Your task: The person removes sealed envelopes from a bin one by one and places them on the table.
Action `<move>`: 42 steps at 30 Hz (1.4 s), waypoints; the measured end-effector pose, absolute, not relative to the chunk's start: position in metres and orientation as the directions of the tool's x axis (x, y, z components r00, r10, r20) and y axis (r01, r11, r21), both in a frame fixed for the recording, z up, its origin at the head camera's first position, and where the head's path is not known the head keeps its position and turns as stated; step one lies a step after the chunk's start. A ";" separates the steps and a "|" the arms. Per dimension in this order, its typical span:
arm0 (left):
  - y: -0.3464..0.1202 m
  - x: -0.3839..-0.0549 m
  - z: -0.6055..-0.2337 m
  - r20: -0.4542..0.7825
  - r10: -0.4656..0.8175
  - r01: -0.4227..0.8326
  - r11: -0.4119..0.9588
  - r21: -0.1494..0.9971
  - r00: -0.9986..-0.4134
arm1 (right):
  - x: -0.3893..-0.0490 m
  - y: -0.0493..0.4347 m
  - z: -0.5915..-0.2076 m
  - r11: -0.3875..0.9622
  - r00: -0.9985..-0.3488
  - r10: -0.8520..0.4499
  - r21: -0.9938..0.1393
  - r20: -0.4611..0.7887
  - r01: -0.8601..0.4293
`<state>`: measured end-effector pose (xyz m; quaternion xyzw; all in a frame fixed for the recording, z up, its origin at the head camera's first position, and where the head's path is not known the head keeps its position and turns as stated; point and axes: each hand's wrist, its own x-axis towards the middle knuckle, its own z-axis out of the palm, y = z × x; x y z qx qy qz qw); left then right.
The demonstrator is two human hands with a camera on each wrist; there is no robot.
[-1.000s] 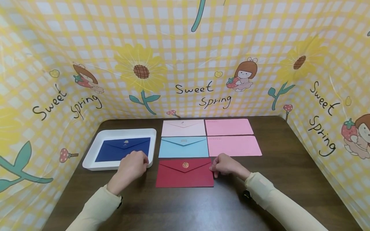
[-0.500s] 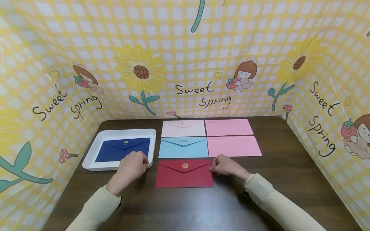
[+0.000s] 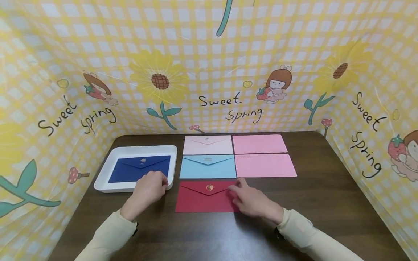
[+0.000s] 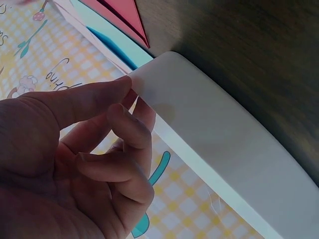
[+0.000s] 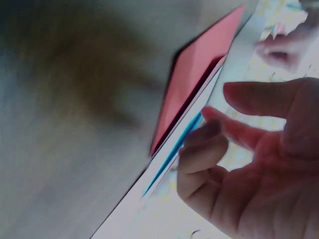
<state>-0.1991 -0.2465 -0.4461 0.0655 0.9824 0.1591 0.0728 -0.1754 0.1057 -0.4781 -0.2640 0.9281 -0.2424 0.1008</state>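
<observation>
My left hand (image 3: 151, 188) pinches the near right rim of a white tray (image 3: 173, 163) between thumb and fingers, as the left wrist view shows. Inside the tray lies a dark blue envelope (image 3: 137, 170). A red envelope (image 3: 202, 201) with a gold emblem lies flat to the right of the tray. Over its right edge hovers my right hand (image 3: 253, 199). The right wrist view shows that hand (image 5: 259, 164) with thumb and forefinger apart and nothing between them; the other fingers bend inward. In the head view it covers the red envelope's right edge.
Behind the red envelope lie a light blue envelope (image 3: 207, 170) and a pale pink one (image 3: 207, 145). Two pink envelopes (image 3: 259, 144) sit to their right in a column. A checked yellow cloth (image 3: 209, 54) walls the brown table (image 3: 209, 239) at the back and sides.
My right hand has left its curled pose at the red envelope's right edge, spread its fingers and shifted left over that edge. My left hand has stayed on the tray rim.
</observation>
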 end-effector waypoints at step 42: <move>-0.247 -0.201 -0.446 -0.130 0.151 0.098 0.933 0.346 -0.980 | -0.152 0.104 -0.486 0.776 -0.790 -0.571 -0.461 -0.224 -0.431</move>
